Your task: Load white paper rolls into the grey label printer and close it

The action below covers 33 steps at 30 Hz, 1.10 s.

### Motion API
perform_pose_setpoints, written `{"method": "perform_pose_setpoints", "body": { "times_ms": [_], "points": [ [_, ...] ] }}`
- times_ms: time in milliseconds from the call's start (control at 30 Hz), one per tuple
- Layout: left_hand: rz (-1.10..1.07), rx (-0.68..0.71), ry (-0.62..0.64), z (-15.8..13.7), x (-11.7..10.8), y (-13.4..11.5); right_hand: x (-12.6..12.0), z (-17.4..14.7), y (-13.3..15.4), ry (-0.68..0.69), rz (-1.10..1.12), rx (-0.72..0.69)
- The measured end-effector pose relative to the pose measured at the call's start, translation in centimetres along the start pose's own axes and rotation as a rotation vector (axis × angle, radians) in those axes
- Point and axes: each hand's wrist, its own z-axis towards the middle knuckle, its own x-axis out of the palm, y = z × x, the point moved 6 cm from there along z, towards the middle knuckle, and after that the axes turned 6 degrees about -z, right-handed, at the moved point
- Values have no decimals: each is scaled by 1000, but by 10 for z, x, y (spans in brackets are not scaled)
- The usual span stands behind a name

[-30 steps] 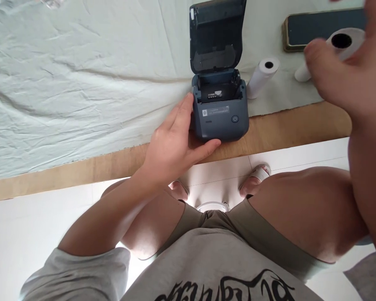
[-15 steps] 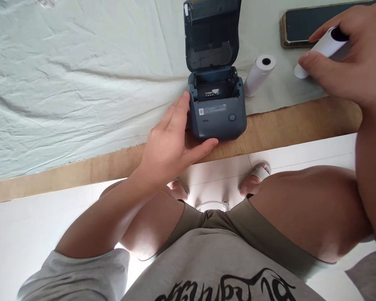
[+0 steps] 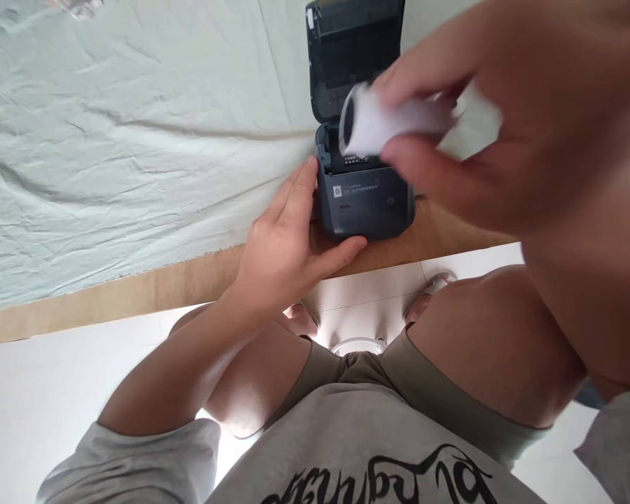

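Observation:
A dark blue portable printer [image 3: 365, 213] sits at the table edge with its lid [image 3: 341, 56] raised and its paper compartment exposed. My left hand [image 3: 283, 238] steadies it, fingers along the left side and thumb against the front. Over the compartment, my right hand [image 3: 483, 133] pinches a white paper roll [image 3: 381, 126] between thumb and fingers, the roll's hollow end pointing left. Motion blurs the right hand and the roll, which cover the compartment's right part. The other paper roll and the phone are hidden behind my right hand and arm.
A pale green cloth [image 3: 162, 140] covers the table, wrinkled on the left. The bare wooden table edge [image 3: 136, 287] runs along the front. Some clear, shiny item [image 3: 81, 7] lies at the top left, cut off by the frame. My legs are below the edge.
My right hand has carried the paper roll leftward from beside the phone to over the open printer. My left hand and the printer have stayed nearly in place.

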Motion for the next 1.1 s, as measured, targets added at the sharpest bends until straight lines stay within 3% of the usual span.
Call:
{"method": "perform_pose_setpoints", "body": {
  "times_ms": [100,333,633,800,900,1000,1100],
  "points": [
    [0,-10,5,-1,-1,-1,5,12,29,82,-47,-104],
    [-21,6,9,-1,0,1,12,23,2,-14,26,104],
    [-60,64,15,-1,2,4,17,33,0,23,100,45],
    [-62,97,8,-2,3,2,10,29,2,-44,133,-48],
    [-60,153,-1,-2,1,-2,7,19,8,-90,188,-179],
    [-14,203,7,-3,0,-4,10,9,13,-69,256,-316],
    [32,213,14,-4,-1,-3,13,6,10,-35,317,-322]
  ]
}}
